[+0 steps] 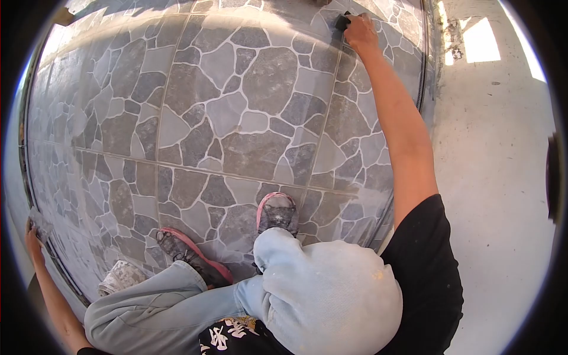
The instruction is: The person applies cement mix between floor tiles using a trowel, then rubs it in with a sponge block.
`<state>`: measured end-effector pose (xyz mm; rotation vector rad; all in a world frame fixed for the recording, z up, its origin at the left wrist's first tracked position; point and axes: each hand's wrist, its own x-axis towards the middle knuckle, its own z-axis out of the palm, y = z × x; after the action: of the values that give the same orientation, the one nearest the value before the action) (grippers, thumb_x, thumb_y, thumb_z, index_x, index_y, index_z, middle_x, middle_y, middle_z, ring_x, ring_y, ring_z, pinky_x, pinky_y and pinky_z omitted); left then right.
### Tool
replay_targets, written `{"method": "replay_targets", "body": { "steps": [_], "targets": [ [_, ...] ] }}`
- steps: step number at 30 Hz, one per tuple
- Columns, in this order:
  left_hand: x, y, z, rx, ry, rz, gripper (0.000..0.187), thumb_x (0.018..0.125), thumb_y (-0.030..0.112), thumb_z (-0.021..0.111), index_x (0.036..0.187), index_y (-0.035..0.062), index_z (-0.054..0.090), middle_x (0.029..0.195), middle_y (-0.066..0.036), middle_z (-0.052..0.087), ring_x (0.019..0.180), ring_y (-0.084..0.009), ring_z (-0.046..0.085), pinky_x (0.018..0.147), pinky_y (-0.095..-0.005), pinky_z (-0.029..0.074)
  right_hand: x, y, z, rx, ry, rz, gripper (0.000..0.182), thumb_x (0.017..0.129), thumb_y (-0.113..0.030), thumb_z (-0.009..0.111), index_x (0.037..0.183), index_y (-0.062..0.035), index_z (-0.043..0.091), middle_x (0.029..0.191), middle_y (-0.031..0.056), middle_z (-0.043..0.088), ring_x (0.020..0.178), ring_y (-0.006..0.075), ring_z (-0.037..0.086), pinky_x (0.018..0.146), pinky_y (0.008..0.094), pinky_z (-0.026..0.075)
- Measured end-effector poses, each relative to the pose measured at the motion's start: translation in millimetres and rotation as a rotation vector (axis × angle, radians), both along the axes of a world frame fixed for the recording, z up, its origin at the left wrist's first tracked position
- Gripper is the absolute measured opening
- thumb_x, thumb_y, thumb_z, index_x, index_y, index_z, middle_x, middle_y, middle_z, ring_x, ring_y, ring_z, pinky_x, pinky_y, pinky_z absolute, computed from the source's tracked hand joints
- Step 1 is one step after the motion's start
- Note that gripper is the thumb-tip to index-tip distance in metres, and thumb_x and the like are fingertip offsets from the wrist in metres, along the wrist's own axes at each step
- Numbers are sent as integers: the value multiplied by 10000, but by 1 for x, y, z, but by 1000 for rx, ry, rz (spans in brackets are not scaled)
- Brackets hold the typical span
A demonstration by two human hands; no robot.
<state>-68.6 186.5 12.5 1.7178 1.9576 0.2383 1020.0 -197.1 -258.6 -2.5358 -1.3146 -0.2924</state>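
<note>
Far out at the top right, my right hand (pixel 362 34) is closed on a small black block-like tool (pixel 342 22), held at the tiled floor (pixel 254 77). Those tiles carry a grey stone pattern with pale lines. Over at the far left edge, my left hand (pixel 34 238) is closed beside the floor's border, with a greyish, smeared piece (pixel 41 223) at its fingers; I cannot tell what that piece is. A white-smeared pot (pixel 121 277) stands near my left knee.
My pink-edged shoes (pixel 277 212) rest on the tiles, knees bent. A pale wall or ledge (pixel 491 177) runs along the right side, beyond a dark edge strip (pixel 423 65). Whitish film streaks parts of the floor. Bright sunlight falls across the top.
</note>
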Motion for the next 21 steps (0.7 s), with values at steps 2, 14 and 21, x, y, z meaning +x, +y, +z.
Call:
{"method": "replay_targets", "body": {
  "steps": [2, 14, 21],
  "targets": [
    [-3, 7, 2, 24, 62, -56, 558, 992, 66, 466, 1548, 28, 439, 1501, -135, 537, 1312, -220, 550, 1099, -305, 403, -22, -15, -4, -41, -39, 12, 331, 871, -145, 651, 1180, -168, 767, 1195, 130, 628, 1130, 354, 596, 944, 453, 511],
    [-51, 31, 10, 142, 187, -182, 540, 970, 63, 486, 1509, 70, 516, 1475, -168, 562, 1333, -260, 545, 1109, -323, 396, -59, -59, 3, -9, 6, 145, 321, 812, -42, 647, 1088, -120, 793, 1096, 102, 665, 1073, 315, 623, 921, 442, 517],
    [-48, 40, 10, 108, 192, -243, 528, 975, 75, 482, 1501, 53, 518, 1470, -170, 567, 1320, -267, 559, 1095, -326, 412, -73, -73, 0, 63, -4, 101, 344, 803, 3, 634, 1068, -137, 803, 1112, 108, 650, 1075, 318, 626, 929, 453, 517]
  ]
}}
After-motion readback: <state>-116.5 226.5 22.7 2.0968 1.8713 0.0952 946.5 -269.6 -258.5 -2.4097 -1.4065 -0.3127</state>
